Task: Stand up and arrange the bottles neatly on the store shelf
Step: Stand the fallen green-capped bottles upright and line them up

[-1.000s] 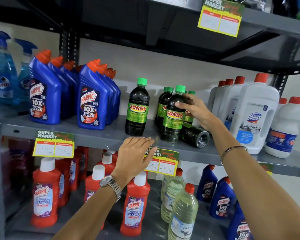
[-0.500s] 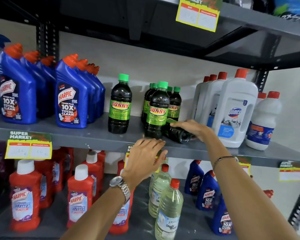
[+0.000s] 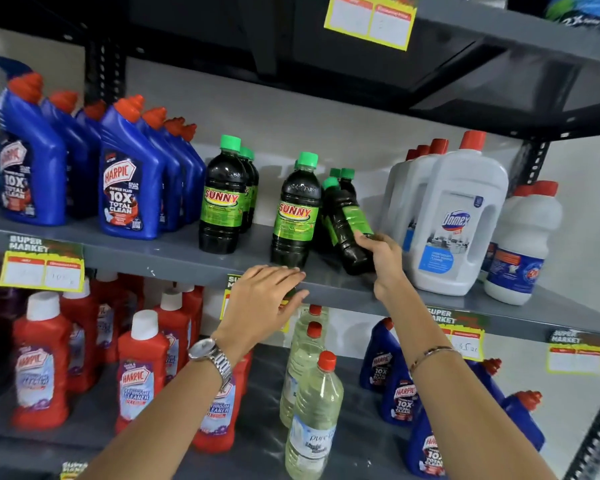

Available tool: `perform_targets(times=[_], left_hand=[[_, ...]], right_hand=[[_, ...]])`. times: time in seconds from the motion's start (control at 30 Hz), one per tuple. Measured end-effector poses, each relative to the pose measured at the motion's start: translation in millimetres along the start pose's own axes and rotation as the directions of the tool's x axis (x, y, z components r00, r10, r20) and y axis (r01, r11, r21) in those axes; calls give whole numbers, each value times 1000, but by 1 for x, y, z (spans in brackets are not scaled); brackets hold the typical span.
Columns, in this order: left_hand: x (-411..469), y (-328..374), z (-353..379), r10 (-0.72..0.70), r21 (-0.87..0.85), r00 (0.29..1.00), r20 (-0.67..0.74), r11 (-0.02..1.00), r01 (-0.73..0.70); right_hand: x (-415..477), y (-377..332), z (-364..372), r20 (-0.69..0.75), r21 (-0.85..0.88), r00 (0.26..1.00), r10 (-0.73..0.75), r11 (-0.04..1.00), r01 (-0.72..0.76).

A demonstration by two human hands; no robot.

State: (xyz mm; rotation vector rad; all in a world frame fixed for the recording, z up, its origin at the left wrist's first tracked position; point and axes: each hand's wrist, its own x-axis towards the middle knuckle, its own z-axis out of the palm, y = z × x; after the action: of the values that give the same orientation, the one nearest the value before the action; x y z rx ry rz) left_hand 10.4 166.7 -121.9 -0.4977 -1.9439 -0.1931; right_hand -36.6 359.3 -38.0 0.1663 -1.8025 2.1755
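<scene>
Dark Sunny bottles with green caps stand in two groups on the grey middle shelf [image 3: 174, 252]. One front bottle [image 3: 222, 202] stands left, another [image 3: 297, 216] stands right of it. My right hand [image 3: 381, 261] grips the lower body of a tilted Sunny bottle [image 3: 347, 223], whose cap leans up and to the left against the right group. My left hand [image 3: 267, 299] lies flat on the shelf's front edge, fingers spread, holding nothing.
Blue Harpic bottles [image 3: 132, 188] fill the shelf's left side and white Domex jugs [image 3: 458, 220] its right. Below stand red Harpic bottles [image 3: 142, 375], clear bottles [image 3: 312, 403] and more blue ones [image 3: 399, 393]. Price tags [image 3: 42, 268] hang on the shelf edges.
The bottle that lay on its side has been lifted by my right hand and now tilts nearly upright. My left hand stays on the shelf edge. The view shifted right.
</scene>
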Motion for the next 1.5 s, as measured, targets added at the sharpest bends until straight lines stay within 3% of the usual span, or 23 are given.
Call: perform_targets(times=[0.1,0.2,0.27,0.4,0.53,0.7,0.8,0.83,0.9,1.0,1.13,1.3,1.43,1.5], left_hand=[[0,1,0,-13,8,1000,4,1000,13],[0,2,-1,-20,2,1000,7,1000,20],[0,3,-2,-19,0,1000,6,1000,19],[0,4,-3,-19,-9,1000,5,1000,19],[-1,4,-4,-27,-15,999,18,1000,27],[1,5,-6,-29,-25,1000,10,999,29],[1,5,-8,-15,-22,1000,2,1000,15],[1,5,-8,-10,-20,1000,4,1000,10],[0,4,-6,-5,-8,1000,1,1000,5],[1,5,-4,-10,-8,1000,-11,1000,10],[1,4,-5,-1,-12,1000,-22,1000,1],[-1,4,-3,6,-7,999,-34,1000,-6],[-2,3,-1,7,-1,998,-56,1000,-7],[-2,2,1,13,2,997,-72,1000,-13]], right_hand=[[-3,-4,-5,24,71,1000,8,997,-9],[-8,-5,-8,106,62,994,9,998,-16],[-6,-2,-8,80,29,997,-18,999,16],[-4,4,-4,6,-211,997,-72,975,72],[-11,2,1,82,-476,985,-152,863,172],[-10,3,-1,70,-534,983,-169,826,180],[-16,-1,2,59,-637,974,-217,743,204],[-17,-5,4,52,-641,967,-247,735,222],[-12,-19,8,8,-486,965,-264,842,234],[5,-50,12,1,-246,986,-167,956,162],[13,-67,7,123,-336,987,-107,931,143],[15,-59,2,34,-494,952,-305,823,281],[16,-61,6,105,-277,973,-205,934,227],[18,-60,7,116,-287,970,-216,927,241]])
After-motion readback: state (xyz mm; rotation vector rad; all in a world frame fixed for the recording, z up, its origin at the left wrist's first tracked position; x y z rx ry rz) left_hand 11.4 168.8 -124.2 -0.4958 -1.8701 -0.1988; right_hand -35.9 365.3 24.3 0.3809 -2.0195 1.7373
